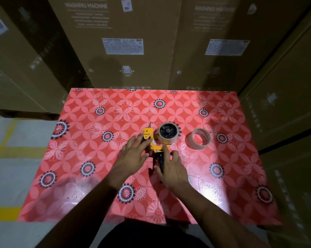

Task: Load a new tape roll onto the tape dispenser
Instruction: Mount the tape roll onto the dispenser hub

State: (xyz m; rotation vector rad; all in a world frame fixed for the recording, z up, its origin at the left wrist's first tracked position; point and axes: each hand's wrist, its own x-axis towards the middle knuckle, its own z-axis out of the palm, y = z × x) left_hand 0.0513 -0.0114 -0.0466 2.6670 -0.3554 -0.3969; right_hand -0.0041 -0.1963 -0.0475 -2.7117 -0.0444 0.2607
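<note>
A yellow tape dispenser [152, 138] with a black handle lies on its side at the middle of the red flowered table [97, 158]. A beige tape roll [168, 132] sits on its black hub. A second, thin beige roll [198, 138] lies flat on the table to the right, apart from the dispenser. My left hand [133, 154] hovers with fingers spread over the dispenser's left side, fingertips at the yellow frame. My right hand [172, 169] is over the black handle, index finger stretched to the yellow frame; whether it grips the handle I cannot tell.
Tall brown cardboard boxes [126, 47] marked "washing machine" stand close behind the table and along its right side. To the left lies a grey floor [17, 140] with yellow lines. My dark clothing shows at the table's near edge.
</note>
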